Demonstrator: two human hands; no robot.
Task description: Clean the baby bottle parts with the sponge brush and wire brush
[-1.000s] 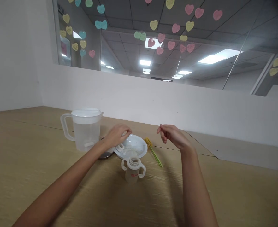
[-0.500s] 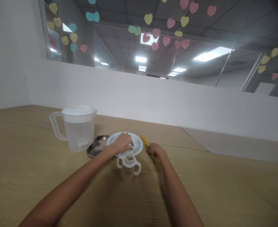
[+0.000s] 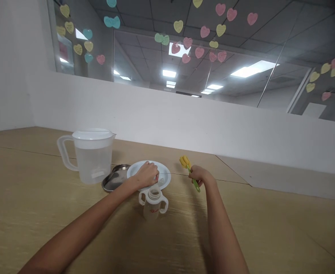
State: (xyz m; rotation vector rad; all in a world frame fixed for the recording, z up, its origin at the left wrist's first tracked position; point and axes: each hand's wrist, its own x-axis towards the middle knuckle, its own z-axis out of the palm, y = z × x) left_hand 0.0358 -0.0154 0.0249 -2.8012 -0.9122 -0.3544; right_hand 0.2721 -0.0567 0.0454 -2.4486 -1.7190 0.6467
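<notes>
There was one round white plate [image 3: 162, 168]. From it, one white-lidded translucent plastic pitcher [image 3: 93, 161] stood between nine and ten o'clock, one curved silver metal tray [image 3: 116, 178] at nine, one translucent two-handled bottle with red lettering [image 3: 151, 207] at six, and one green-handled brush with a yellow head [image 3: 186, 163] at three. One bare left hand [image 3: 148, 174] and one bare right hand [image 3: 200, 175] made two. Two green heart-shaped paper notes [image 3: 165, 39] overlapped at twelve.
</notes>
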